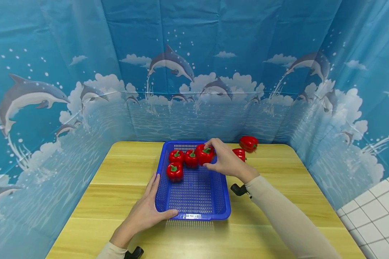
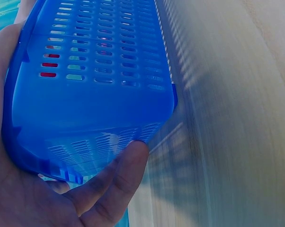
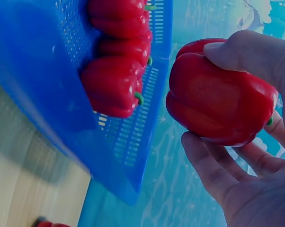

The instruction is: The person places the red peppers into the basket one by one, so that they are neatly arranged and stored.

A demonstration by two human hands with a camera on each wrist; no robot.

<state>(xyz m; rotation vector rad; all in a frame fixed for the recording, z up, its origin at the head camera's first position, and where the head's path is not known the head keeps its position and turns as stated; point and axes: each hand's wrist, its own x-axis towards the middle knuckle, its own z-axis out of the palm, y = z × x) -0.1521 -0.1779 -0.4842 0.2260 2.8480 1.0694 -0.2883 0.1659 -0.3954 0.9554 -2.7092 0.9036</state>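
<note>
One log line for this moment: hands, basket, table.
left hand: grips blue basket, near-left corner | right hand: holds red pepper | in basket: three peppers | on table: two peppers visible

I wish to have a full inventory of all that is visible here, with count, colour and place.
peppers in the basket: three, red with green stems, toward its far left
held pepper: one, red, in the right hand
loose peppers: two, red, on the table, right of the basket
basket: one, blue, on the table
marking: one, white, basket's near rim, unreadable
table: one, yellowish wood, under everything
dolphin sheeting: count unclear, blue, behind and both sides
tiles: several, white, lower right
wrist pieces: two, black, one per wrist
sleeves: two, beige, on the forearms
left hand: one, basket's near left corner
right hand: one, basket's far right
</note>
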